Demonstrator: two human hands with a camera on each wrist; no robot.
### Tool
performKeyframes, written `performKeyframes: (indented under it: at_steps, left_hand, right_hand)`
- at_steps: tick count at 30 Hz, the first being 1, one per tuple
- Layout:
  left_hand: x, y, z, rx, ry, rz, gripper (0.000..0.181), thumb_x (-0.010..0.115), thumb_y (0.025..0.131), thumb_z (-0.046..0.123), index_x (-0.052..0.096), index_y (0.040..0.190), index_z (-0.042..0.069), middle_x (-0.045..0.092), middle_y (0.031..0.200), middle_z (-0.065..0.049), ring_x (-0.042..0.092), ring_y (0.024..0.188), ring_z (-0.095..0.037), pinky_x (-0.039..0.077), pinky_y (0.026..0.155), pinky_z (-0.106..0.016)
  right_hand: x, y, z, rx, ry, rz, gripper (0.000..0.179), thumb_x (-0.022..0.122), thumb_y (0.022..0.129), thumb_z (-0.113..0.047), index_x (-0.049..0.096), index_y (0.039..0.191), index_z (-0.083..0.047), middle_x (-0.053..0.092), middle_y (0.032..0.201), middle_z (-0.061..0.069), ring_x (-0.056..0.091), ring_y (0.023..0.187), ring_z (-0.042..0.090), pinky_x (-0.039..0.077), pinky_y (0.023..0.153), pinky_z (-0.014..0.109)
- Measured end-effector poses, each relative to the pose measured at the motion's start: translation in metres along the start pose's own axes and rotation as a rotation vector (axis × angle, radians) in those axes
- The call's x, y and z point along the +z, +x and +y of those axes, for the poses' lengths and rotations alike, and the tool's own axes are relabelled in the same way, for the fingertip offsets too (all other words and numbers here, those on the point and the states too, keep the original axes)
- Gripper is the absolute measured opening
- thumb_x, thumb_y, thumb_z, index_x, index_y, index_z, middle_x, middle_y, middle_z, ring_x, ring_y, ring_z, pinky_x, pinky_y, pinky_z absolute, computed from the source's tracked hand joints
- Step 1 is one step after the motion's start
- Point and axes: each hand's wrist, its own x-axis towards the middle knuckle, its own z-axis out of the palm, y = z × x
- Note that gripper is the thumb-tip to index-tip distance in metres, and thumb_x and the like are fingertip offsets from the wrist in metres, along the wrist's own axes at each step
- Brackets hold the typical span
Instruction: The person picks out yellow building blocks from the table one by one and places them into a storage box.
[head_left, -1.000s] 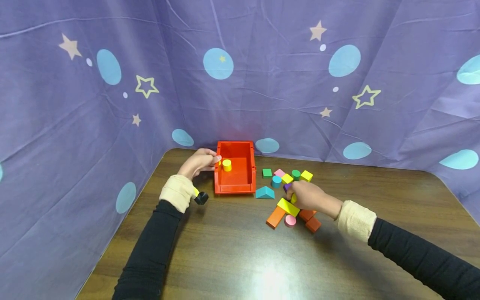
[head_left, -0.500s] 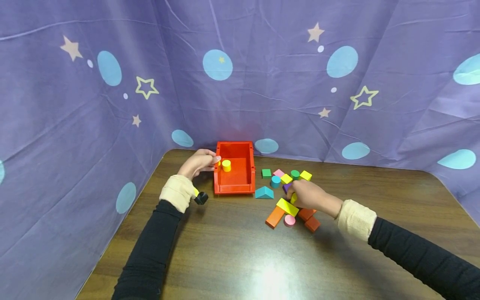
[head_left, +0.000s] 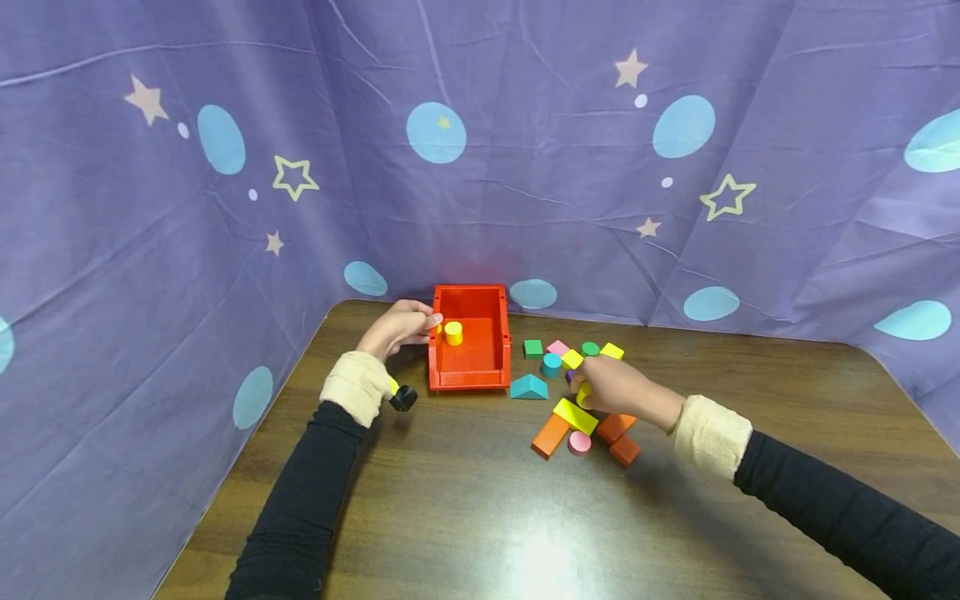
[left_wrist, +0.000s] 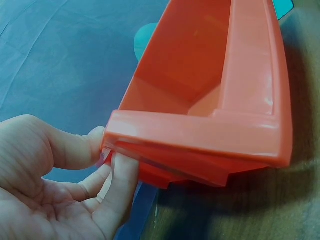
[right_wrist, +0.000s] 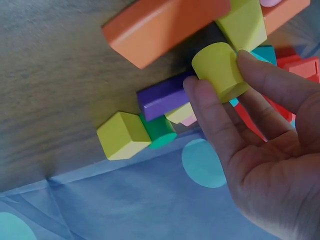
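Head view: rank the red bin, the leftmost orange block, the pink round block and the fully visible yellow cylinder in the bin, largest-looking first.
1. Red bin, by far.
2. Leftmost orange block.
3. Pink round block and yellow cylinder: too alike to rank.

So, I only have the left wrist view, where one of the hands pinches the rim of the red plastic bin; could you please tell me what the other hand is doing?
Observer: The right hand is pinching a yellow cylinder.
Operator: Thank you. Can you see anything inside the red plastic bin?
Observer: Yes, another yellow cylinder stands in it, near the left wall.
Operator: And does any block lie close to the right hand?
Observer: Yes, a yellow rectangular block shows just below and to the left of it in the head view.
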Motion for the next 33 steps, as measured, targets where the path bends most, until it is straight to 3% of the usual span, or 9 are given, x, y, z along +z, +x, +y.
performKeyframes:
  at_steps: [7,12,17,23,26,33]
  left_hand:
    - [0.000,0.002,-0.002,0.018,0.002,-0.009,0.042,0.058,0.103,0.013,0.046,0.136,-0.010,0.054,0.113,-0.012,0.059,0.072,-0.006,0.058,0.068,-0.017]
    - [0.000,0.001,-0.002,0.006,0.026,-0.004,0.044,0.059,0.103,0.016,0.047,0.137,-0.008,0.055,0.110,-0.010,0.061,0.077,-0.008,0.060,0.080,-0.023]
    - [0.000,0.000,-0.001,0.001,0.029,0.004,0.043,0.060,0.103,0.017,0.048,0.137,-0.008,0.056,0.110,-0.009,0.062,0.078,-0.008,0.060,0.087,-0.027]
    - [0.000,-0.001,-0.002,-0.005,0.029,0.005,0.043,0.060,0.103,0.017,0.048,0.137,-0.007,0.055,0.116,-0.012,0.062,0.075,-0.007,0.057,0.096,-0.033]
    - [0.000,0.001,-0.003,-0.006,0.029,0.002,0.044,0.059,0.104,0.018,0.048,0.137,-0.007,0.054,0.114,-0.011,0.062,0.073,-0.006,0.056,0.098,-0.034]
    - [-0.001,0.002,-0.002,-0.002,0.010,-0.006,0.044,0.059,0.103,0.017,0.047,0.137,-0.008,0.054,0.117,-0.013,0.062,0.079,-0.010,0.058,0.073,-0.018]
  right_hand:
    - [-0.010,0.006,-0.006,0.000,-0.007,0.024,0.020,0.079,0.078,0.011,0.078,0.096,0.003,0.076,0.095,0.011,0.069,0.087,0.023,0.061,0.076,0.036]
    - [-0.018,0.014,-0.014,0.001,0.011,0.066,0.017,0.079,0.079,0.010,0.077,0.094,0.003,0.075,0.092,0.010,0.067,0.080,0.022,0.060,0.073,0.036]
    - [-0.028,0.023,-0.020,0.010,0.047,0.073,0.016,0.077,0.082,0.008,0.077,0.097,0.002,0.075,0.101,0.014,0.066,0.080,0.021,0.059,0.072,0.034]
    - [-0.037,0.031,-0.025,-0.018,0.065,0.116,0.012,0.076,0.083,0.007,0.076,0.094,0.000,0.074,0.088,0.008,0.061,0.074,0.020,0.057,0.069,0.035]
    - [-0.041,0.033,-0.028,-0.021,0.068,0.134,0.014,0.077,0.084,0.005,0.077,0.097,0.001,0.075,0.091,0.010,0.062,0.076,0.021,0.057,0.070,0.035]
    - [-0.044,0.037,-0.037,-0.013,0.104,0.155,0.017,0.078,0.085,0.002,0.078,0.102,0.001,0.076,0.102,0.013,0.067,0.080,0.020,0.059,0.073,0.035]
